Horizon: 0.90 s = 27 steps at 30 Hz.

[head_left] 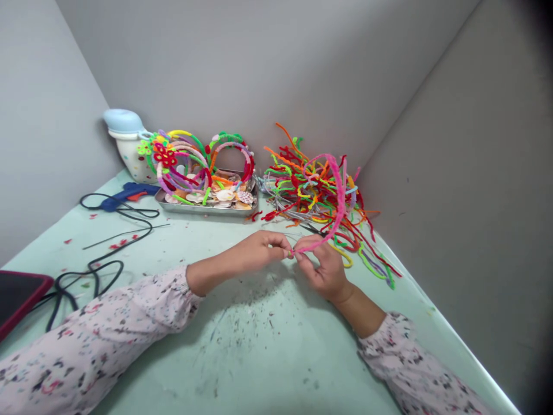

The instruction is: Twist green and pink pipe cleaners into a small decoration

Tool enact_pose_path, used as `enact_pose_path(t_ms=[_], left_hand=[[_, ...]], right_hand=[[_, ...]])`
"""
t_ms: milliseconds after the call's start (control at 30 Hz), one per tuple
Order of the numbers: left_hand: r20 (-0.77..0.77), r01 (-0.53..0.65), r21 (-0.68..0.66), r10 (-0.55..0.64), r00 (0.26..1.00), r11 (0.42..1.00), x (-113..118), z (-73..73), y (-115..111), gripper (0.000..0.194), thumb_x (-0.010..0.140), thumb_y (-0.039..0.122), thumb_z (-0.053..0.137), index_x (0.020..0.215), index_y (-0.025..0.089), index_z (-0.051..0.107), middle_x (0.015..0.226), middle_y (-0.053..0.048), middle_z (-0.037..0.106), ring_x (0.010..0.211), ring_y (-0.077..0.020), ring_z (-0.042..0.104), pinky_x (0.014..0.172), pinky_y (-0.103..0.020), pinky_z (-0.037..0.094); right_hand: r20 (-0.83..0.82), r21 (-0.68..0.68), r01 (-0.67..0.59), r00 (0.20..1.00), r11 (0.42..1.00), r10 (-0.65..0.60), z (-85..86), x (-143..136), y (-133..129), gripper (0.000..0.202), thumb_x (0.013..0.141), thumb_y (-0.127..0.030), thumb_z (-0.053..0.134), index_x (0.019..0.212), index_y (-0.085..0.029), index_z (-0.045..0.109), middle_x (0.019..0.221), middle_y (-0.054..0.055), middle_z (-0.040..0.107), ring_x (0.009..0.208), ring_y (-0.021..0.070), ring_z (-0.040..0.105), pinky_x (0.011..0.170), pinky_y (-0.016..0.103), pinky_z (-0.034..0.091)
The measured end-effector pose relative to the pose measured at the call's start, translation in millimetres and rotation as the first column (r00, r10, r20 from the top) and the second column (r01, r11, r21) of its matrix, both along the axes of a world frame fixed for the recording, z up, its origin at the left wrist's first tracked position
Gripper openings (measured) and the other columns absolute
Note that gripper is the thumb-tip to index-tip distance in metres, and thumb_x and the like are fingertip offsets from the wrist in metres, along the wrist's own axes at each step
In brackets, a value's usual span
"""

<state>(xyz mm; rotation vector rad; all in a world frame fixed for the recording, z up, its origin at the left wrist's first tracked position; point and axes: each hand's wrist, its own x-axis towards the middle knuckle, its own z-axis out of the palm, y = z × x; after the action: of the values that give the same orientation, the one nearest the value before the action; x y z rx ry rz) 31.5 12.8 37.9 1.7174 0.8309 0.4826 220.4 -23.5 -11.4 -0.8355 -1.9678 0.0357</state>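
A long pink pipe cleaner [340,193] arches up and back from my fingertips over the middle of the table. My left hand [265,249] pinches its near end between thumb and index finger. Close beside it, my right hand [320,266] holds the same pipe cleaner with thumb and fingers, a short way along from the end. The two hands' fingertips almost meet. Behind my right hand lies a heap of colourful pipe cleaners [298,184], and dark scissors [311,229] are partly visible at its near edge.
A metal tray [207,211] holds shells and fuzzy coloured hoops at the back. Left of it are a white cup [132,155] with a blue lid and a blue glue gun [116,199]. Black cable [93,270] winds toward a red-edged dark device [21,294]. Grey walls border the table.
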Motion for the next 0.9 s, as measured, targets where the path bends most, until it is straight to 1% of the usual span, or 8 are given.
enact_pose_path(t_ms=[67,133,267,467,633,800,900], left_hand=[[0.02,0.019,0.117,-0.021,1.0,0.993,-0.4,-0.6,-0.6,0.018,0.077,0.028,0.052,0.081,0.015,0.065,0.073,0.001,0.062,0.067,-0.0112,0.051,0.066,-0.022,0.04],[0.014,0.017,0.238,-0.021,1.0,0.971,-0.3,-1.2,-1.9,0.018,0.078,0.025,0.05,0.08,0.015,0.064,0.077,0.0,0.064,0.075,-0.0133,0.054,0.073,-0.024,0.041],[-0.025,-0.009,0.407,0.021,0.999,0.913,0.7,-1.9,-5.9,0.017,0.08,0.019,0.046,0.081,0.016,0.063,0.081,-0.001,0.064,0.078,-0.0142,0.055,0.074,-0.025,0.041],[-0.051,-0.007,0.572,0.043,0.998,0.82,1.2,-5.8,-9.2,0.017,0.082,0.016,0.045,0.082,0.015,0.062,0.079,-0.002,0.061,0.078,-0.0148,0.055,0.073,-0.026,0.041],[-0.061,-0.006,0.73,0.074,0.995,0.683,1.2,-12.0,-8.4,0.016,0.083,0.016,0.045,0.083,0.015,0.062,0.078,-0.004,0.06,0.079,-0.0168,0.053,0.075,-0.029,0.041],[-0.101,0.023,0.813,0.103,0.99,0.582,0.5,-19.5,-7.3,0.018,0.086,0.017,0.045,0.086,0.015,0.063,0.081,-0.005,0.059,0.082,-0.0185,0.052,0.076,-0.032,0.04],[-0.113,0.029,0.848,0.127,0.985,0.53,-0.6,-23.0,-7.0,0.019,0.087,0.017,0.045,0.088,0.016,0.063,0.082,-0.005,0.059,0.082,-0.0189,0.051,0.076,-0.033,0.039]], right_hand=[[-0.001,-0.006,0.011,1.0,1.0,-0.011,1.8,-0.9,0.0,0.018,0.08,-0.01,0.054,0.093,-0.022,0.056,0.085,0.006,0.063,0.082,0.0205,0.06,0.074,0.037,0.051],[-0.004,-0.011,0.022,1.0,1.0,-0.022,3.2,-1.5,-0.1,0.017,0.08,-0.011,0.053,0.093,-0.022,0.056,0.084,0.006,0.063,0.082,0.0206,0.06,0.073,0.037,0.051],[-0.015,-0.032,0.036,0.999,0.999,-0.036,3.9,-1.6,-0.3,0.014,0.082,-0.013,0.053,0.092,-0.022,0.056,0.083,0.005,0.062,0.08,0.0202,0.059,0.072,0.036,0.051],[-0.047,-0.074,0.052,0.997,0.996,-0.055,4.1,-3.4,-0.6,0.009,0.082,-0.013,0.053,0.086,-0.021,0.056,0.079,0.004,0.06,0.077,0.0185,0.058,0.07,0.033,0.048],[-0.096,-0.133,0.047,0.994,0.99,-0.06,5.3,-5.9,-1.6,0.005,0.085,-0.017,0.053,0.082,-0.021,0.055,0.078,0.003,0.058,0.074,0.0173,0.056,0.068,0.032,0.046],[-0.12,-0.225,0.056,0.989,0.973,-0.085,6.0,-7.2,-1.8,0.008,0.086,-0.02,0.053,0.078,-0.021,0.053,0.077,0.001,0.055,0.074,0.0164,0.054,0.069,0.031,0.044],[-0.103,-0.252,0.08,0.989,0.964,-0.109,5.8,-8.3,-0.4,0.009,0.086,-0.022,0.054,0.077,-0.021,0.054,0.076,0.0,0.055,0.075,0.0167,0.053,0.073,0.033,0.042]])
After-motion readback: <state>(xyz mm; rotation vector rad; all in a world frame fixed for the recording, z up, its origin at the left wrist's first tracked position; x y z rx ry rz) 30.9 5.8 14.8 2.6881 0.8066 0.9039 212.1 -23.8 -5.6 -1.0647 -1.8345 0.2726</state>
